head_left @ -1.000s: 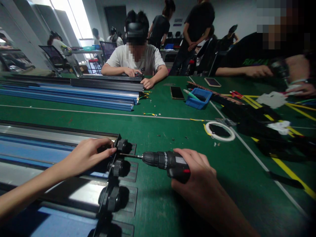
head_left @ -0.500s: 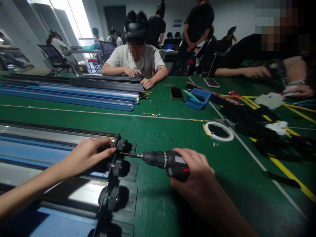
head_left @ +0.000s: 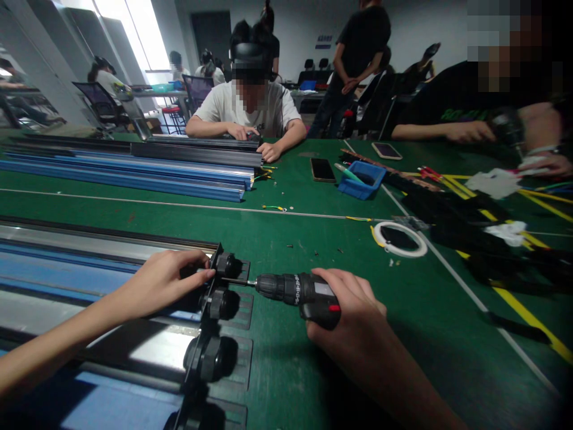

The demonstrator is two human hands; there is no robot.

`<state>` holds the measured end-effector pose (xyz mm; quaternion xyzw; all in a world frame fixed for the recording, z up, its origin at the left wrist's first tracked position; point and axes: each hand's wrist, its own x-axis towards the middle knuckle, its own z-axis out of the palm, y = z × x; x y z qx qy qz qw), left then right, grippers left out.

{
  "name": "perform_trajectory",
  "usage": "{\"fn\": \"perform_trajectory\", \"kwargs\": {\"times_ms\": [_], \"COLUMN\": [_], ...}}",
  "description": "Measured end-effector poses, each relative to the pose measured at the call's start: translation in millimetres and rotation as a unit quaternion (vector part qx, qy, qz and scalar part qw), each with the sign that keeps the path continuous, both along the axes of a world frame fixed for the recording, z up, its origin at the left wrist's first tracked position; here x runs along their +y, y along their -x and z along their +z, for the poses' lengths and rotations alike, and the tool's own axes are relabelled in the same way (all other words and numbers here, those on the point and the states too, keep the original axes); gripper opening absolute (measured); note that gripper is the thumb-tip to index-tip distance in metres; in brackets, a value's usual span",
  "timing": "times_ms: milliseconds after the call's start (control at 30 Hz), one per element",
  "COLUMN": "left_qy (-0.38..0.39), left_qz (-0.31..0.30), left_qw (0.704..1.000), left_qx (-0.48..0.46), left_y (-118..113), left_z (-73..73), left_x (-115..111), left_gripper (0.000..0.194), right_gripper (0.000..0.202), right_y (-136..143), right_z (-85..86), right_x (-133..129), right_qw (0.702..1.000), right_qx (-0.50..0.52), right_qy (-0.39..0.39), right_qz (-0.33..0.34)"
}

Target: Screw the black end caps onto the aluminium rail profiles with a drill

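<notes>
Drill [head_left: 298, 291] — body closed inside the right hand's grip [head_left: 347, 316], its chuck protruding toward the left hand [head_left: 172, 278].

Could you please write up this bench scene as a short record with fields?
Left hand: fingertips at the black end strip; any grip is unclear
Right hand: holding a drill
Drill bit: points toward the left fingertips; tip contact unclear
Near left: blue and silver profiles, with black round fittings along the strip
Table: green
Beyond the drill: small dark pieces, white coil, blue bin
Across: seated person with both hands by dark profiles
</notes>
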<state>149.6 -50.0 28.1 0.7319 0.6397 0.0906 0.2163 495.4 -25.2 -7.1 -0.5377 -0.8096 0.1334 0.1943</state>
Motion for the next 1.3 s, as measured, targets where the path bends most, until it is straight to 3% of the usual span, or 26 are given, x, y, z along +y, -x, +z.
{"fn": "perform_trajectory", "kwargs": {"times_ms": [167,367,1033,1300], "left_qy": [0.006,0.003,-0.013,-0.029], "left_qz": [0.0,0.001,-0.022,-0.012], "left_qw": [1.0,1.0,1.0,0.998], "left_qx": [-0.011,-0.011,0.002,0.06], "left_y": [-1.6,-2.2,-5.4,-5.0], "left_z": [1.9,2.7,5.4,1.1], "left_x": [1.4,2.1,1.0,1.0], "left_gripper": [0.045,0.046,0.044,0.047], "right_gripper": [0.062,0.073,0.065,0.065], "right_y": [1.9,-2.8,1.4,2.6], "right_z": [-0.1,2.5,-3.1,-6.4], "right_x": [-2.6,-2.7,-6.2,-5.5], "right_qw": [0.999,0.997,0.996,0.995], "right_qx": [-0.029,-0.059,-0.074,-0.069], "right_qy": [-0.017,-0.013,-0.048,-0.073], "right_qz": [-0.008,0.048,0.024,0.019]}}
